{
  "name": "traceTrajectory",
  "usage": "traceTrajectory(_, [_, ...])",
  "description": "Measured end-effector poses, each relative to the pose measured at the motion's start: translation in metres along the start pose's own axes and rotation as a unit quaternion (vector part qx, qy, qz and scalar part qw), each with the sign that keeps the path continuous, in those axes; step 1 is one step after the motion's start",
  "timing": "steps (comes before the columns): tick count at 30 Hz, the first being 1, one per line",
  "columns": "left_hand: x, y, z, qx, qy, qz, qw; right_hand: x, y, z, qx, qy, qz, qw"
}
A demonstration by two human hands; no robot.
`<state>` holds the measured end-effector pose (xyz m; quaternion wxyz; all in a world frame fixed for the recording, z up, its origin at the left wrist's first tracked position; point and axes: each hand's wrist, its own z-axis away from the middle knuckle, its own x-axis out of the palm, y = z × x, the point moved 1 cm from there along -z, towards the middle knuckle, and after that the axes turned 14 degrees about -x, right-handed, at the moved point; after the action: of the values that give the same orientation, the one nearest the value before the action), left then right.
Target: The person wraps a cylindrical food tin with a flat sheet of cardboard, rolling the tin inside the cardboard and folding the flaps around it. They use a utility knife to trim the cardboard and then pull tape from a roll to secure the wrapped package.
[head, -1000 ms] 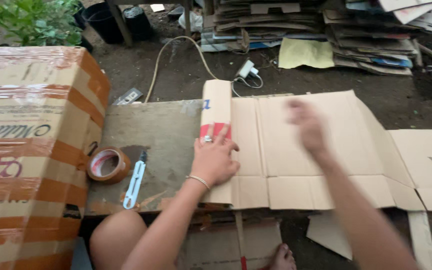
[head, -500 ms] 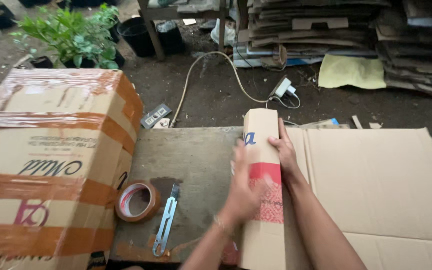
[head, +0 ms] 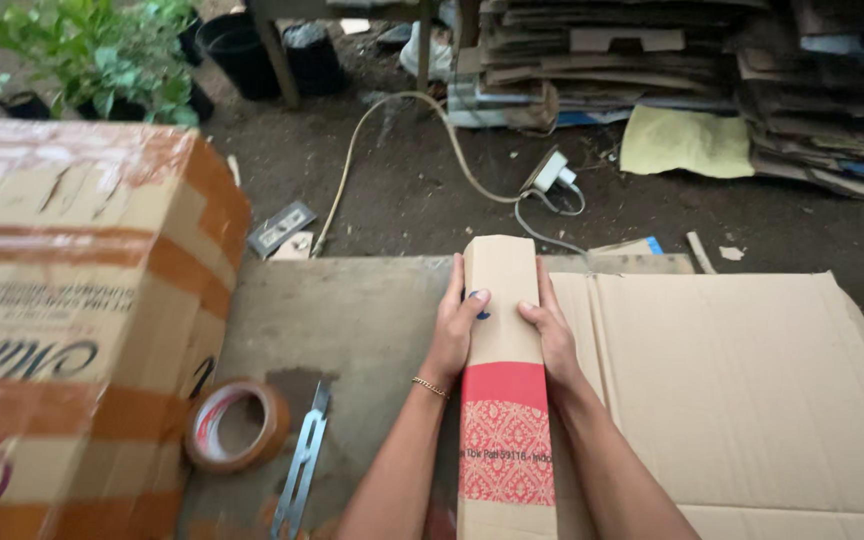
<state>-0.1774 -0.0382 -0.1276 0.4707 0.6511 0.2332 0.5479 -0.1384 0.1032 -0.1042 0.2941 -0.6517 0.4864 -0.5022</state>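
both hands clasp a narrow folded brown cardboard panel with a red patterned band (head: 504, 400): the left hand (head: 455, 325) wraps its left edge, thumb on top, and the right hand (head: 549, 325) presses its right edge, fingers closed against it. the panel lies lengthwise on a worn grey wooden board (head: 352, 320), along the left edge of a large flat brown cardboard sheet (head: 752, 390). near left lie a roll of brown packing tape (head: 238, 426) and a metal utility knife (head: 302, 460); further left stands a big taped cardboard box (head: 62, 310).
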Motion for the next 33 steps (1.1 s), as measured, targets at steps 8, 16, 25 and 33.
traceTrajectory(8, [-0.009,-0.005,0.057,0.001,0.020,0.004,1.000,0.024,0.001,0.047,0.043,0.013,-0.018,0.999])
traceTrajectory(16, [-0.017,-0.007,0.054,0.015,0.002,-0.023,1.000,0.012,0.017,0.039,0.011,-0.044,0.052,0.998])
traceTrajectory(25, [-0.027,-0.021,0.039,0.001,0.016,-0.028,0.999,0.013,0.018,0.035,-0.018,-0.064,0.057,0.996])
traceTrajectory(33, [0.016,0.000,0.152,-0.053,0.122,-0.170,0.976,0.018,0.014,0.034,-0.020,-0.076,-0.001,0.997])
